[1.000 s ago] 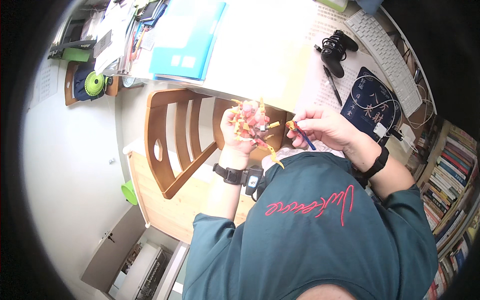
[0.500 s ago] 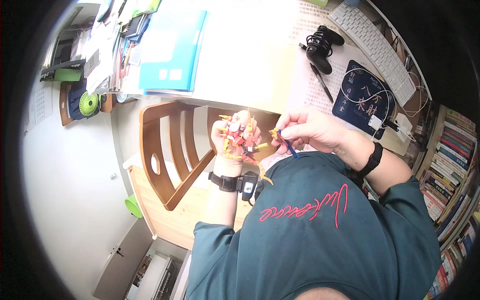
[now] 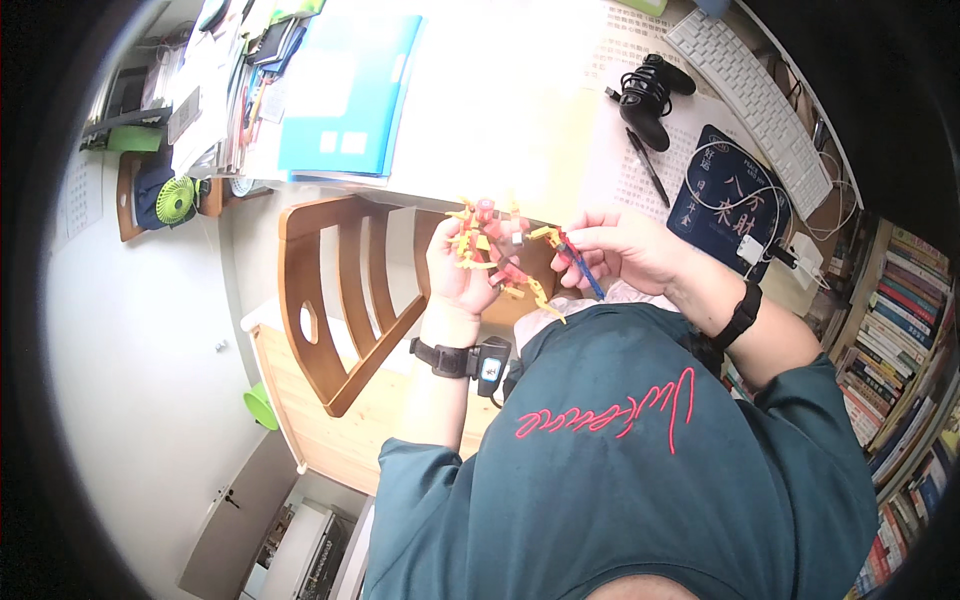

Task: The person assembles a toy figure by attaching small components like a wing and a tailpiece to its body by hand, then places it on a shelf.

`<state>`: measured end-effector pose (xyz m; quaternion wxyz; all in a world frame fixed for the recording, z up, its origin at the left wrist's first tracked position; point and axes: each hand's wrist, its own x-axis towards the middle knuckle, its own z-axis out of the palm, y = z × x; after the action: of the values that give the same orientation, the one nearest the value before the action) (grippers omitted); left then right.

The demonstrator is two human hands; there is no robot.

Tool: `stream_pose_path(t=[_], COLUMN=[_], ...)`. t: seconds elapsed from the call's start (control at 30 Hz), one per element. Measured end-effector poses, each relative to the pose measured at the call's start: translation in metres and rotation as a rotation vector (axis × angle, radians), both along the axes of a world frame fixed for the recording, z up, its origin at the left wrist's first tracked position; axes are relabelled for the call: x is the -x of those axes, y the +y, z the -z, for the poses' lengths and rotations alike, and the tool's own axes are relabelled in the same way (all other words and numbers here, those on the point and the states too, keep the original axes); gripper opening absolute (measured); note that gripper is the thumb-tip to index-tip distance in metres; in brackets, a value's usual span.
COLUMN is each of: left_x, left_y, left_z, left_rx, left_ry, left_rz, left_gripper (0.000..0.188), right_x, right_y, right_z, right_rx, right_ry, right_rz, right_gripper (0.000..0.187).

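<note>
A red and yellow toy figure built of plastic bricks [image 3: 484,240] rests in my left hand [image 3: 460,282], whose fingers curl round it from behind. Its long yellow-tipped part hangs down toward my lap. Pinched between the thumb and fingers of my right hand [image 3: 625,250] is a smaller toy piece [image 3: 577,262] with a yellow end, some red and a long blue rod pointing down. The two toy parts are close together, and I cannot tell if they touch. Both hands are over my lap at the desk's front edge.
A wooden chair [image 3: 350,300] stands left of my hands. On the desk lie a blue folder [image 3: 340,95], a black game controller [image 3: 648,105], a pen [image 3: 648,165], a dark blue mat [image 3: 728,195] with cables and a white keyboard [image 3: 755,100]. Full bookshelves [image 3: 900,340] line the right.
The figure in my left hand has turned, and its hanging part has swung to the right. My right hand has shifted slightly with the blue-rod piece still in it.
</note>
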<state>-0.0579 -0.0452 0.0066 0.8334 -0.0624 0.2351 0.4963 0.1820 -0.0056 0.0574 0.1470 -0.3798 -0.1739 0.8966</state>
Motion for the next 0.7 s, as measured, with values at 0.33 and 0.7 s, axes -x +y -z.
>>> stream_pose_path(t=[0.33,0.7], left_x=[-0.01,-0.006], left_y=[0.007,0.002], left_z=[-0.006,0.009], left_rx=[0.105,0.129], left_ry=[0.095,0.045], left_rz=[0.064,0.044], left_gripper=[0.036,0.041], right_x=[-0.009,-0.013], right_y=[0.004,0.004], right_z=[0.032,0.047], right_rx=[0.019,0.031], right_ry=[-0.115,-0.098], right_rz=[0.068,0.079], right_gripper=[0.022,0.026])
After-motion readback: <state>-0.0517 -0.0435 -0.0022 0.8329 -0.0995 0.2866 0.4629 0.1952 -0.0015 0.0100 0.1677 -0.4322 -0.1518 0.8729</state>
